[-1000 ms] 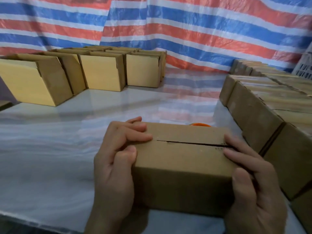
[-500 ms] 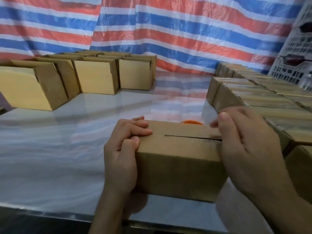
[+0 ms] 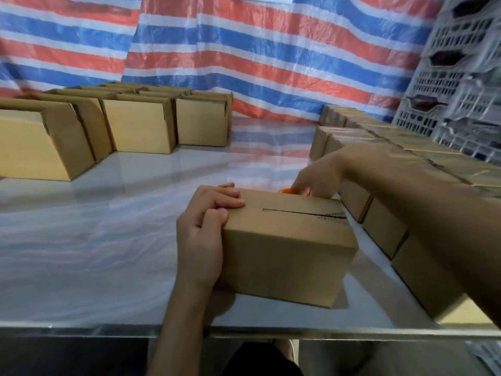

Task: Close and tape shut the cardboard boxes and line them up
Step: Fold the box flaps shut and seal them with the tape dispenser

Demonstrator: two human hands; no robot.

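Metal trim is seen along the near edge of the table (image 3: 81, 267), whose top is covered by a glossy, pale sheet. Just beyond that edge, right of centre, the box (image 3: 284, 248) is set flat on the table. Its top flaps are folded down, and a dark slit is left between them along the middle.

The box is gripped at its left end by the left hand (image 3: 202, 229). The fingers are curled over the top edge onto the flaps, and the palm is pressed against the end wall.

The right forearm is stretched in from the right, and the right hand (image 3: 317, 172) is lowered behind the far edge of the box with the fingers pointed down. Its fingertips are blurred and partly hidden by the box, so it cannot be told whether they are apart or closed on anything. Just beside that hand, behind the box, a sliver of an orange object (image 3: 286, 190) is shown.

Right of the box, closed boxes (image 3: 385, 234) are lined up edge to edge along the table's right side. At the far left, open boxes (image 3: 138, 128) are grouped with their flaps raised. Behind everything a red, white and blue striped tarp (image 3: 271, 63) is hung. White crates (image 3: 461, 77) are stacked at the far right.
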